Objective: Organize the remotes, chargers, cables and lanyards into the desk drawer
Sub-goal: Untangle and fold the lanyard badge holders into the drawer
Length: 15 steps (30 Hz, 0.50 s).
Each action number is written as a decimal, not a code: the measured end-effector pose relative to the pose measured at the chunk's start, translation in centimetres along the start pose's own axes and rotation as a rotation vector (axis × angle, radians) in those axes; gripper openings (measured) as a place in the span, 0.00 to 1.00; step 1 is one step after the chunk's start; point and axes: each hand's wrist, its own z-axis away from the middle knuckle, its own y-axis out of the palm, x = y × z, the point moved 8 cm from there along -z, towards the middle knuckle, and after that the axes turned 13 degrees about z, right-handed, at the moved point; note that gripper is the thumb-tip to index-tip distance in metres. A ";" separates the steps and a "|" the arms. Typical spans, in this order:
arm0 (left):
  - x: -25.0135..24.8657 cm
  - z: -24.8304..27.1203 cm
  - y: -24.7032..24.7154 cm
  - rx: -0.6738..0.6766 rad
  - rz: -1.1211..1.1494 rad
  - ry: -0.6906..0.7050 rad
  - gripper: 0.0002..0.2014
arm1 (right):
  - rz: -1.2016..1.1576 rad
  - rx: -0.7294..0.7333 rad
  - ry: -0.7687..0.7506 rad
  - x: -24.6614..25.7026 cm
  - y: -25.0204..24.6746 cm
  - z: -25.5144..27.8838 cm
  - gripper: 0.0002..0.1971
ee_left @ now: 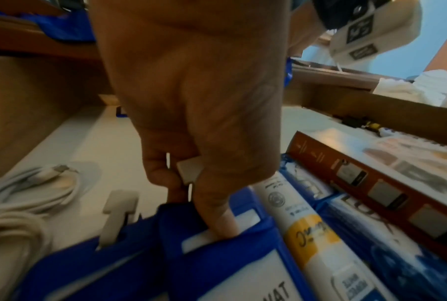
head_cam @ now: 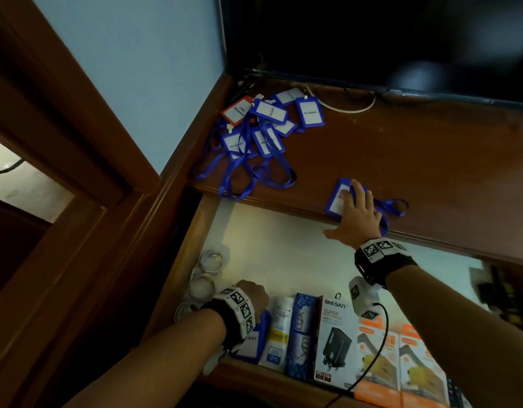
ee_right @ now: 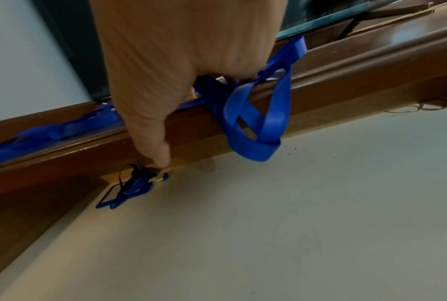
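Note:
Several blue lanyards with badge holders point(head_cam: 254, 134) lie heaped at the back left of the wooden desk top point(head_cam: 431, 160). My right hand point(head_cam: 358, 201) lies flat, fingers straight, on one blue badge holder point(head_cam: 339, 198) at the desk's front edge. Its strap point(ee_right: 256, 122) hangs over that edge above the open drawer point(head_cam: 283, 245). My left hand point(ee_left: 186, 193) is down in the drawer's front left, pinching the white clip point(ee_left: 189, 171) and strap of another blue lanyard badge point(ee_left: 243, 264). One more lanyard point(ee_right: 129, 189) lies in the drawer's back corner.
Coiled white cables point(head_cam: 207, 272) sit along the drawer's left side. Charger boxes stand in a row at the drawer front: a white ONESAM box point(head_cam: 335, 337), orange boxes point(head_cam: 401, 363), a blue box point(head_cam: 303, 334). A dark screen point(head_cam: 372, 39) and a white cable point(head_cam: 342, 108) are behind.

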 end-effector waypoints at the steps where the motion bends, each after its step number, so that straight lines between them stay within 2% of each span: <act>1: 0.1 -0.1 0.1 -0.007 -0.007 0.003 0.13 | 0.018 0.001 0.003 0.0 0.0 0.2 0.55; 5: 0.6 -0.5 0.0 -0.059 0.011 0.017 0.08 | 0.078 0.031 0.021 0.5 0.2 0.2 0.57; 7: 1.2 -0.6 0.0 -0.117 0.052 0.039 0.09 | 0.102 0.045 0.031 0.9 0.3 0.1 0.57; 11: 3.3 -0.2 0.0 -0.263 0.297 0.027 0.23 | 0.126 0.022 0.032 1.2 0.3 -0.2 0.51; 13: 4.9 0.6 -0.2 -0.343 0.381 -0.045 0.29 | 0.140 -0.015 0.032 1.2 -0.1 -0.2 0.46; 15: 6.4 1.5 0.3 -0.346 0.399 -0.127 0.31 | 0.146 -0.055 0.028 1.1 -0.3 -0.1 0.41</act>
